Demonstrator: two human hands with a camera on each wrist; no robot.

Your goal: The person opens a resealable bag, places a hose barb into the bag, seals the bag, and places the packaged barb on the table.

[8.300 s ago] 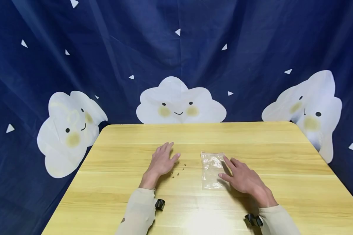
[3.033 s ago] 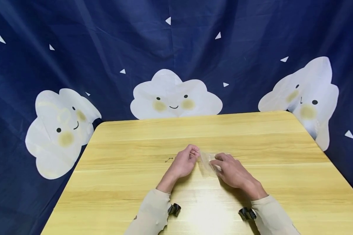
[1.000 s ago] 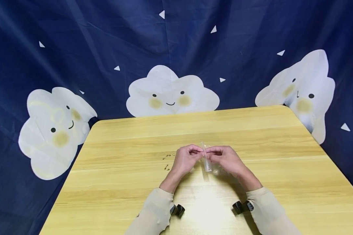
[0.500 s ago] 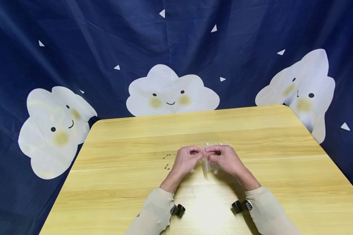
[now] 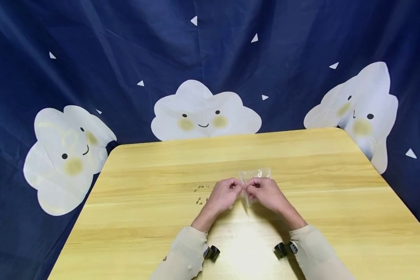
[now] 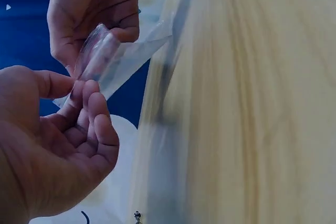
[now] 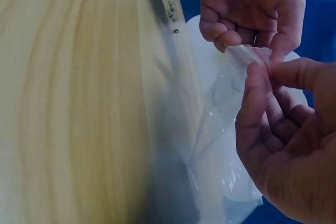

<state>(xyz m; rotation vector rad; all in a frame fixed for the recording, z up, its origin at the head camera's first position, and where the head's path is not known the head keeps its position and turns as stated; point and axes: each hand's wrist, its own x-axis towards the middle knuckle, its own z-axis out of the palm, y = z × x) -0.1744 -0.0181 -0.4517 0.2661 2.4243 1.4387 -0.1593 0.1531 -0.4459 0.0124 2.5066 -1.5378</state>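
Observation:
A clear zip-lock bag point(image 5: 264, 172) is held up over the table between both hands, its seal strip running between the fingertips. My left hand point(image 5: 225, 194) pinches the bag's mouth with thumb and forefinger. From the other side my right hand point(image 5: 268, 193) pinches the same edge, fingertips close against the left ones. In the right wrist view a red line marks the seal, and the body of the bag point(image 7: 218, 114) hangs below the right fingers. Several tiny brass-coloured metal pieces point(image 5: 198, 200) lie just left of the left hand; some may be hidden behind the wrist.
The wooden table point(image 5: 143, 233) has rounded far corners and ends at a dark blue curtain point(image 5: 126, 46) printed with white clouds. A black camera sits on each wrist, the left one point(image 5: 213, 253) and the right one point(image 5: 281, 250), both low over the tabletop.
Earlier the bag lay flat with both hands open; the hands then lifted it and met at its mouth. Since half a second ago, the fingers have shifted slightly and more bag shows behind the right hand.

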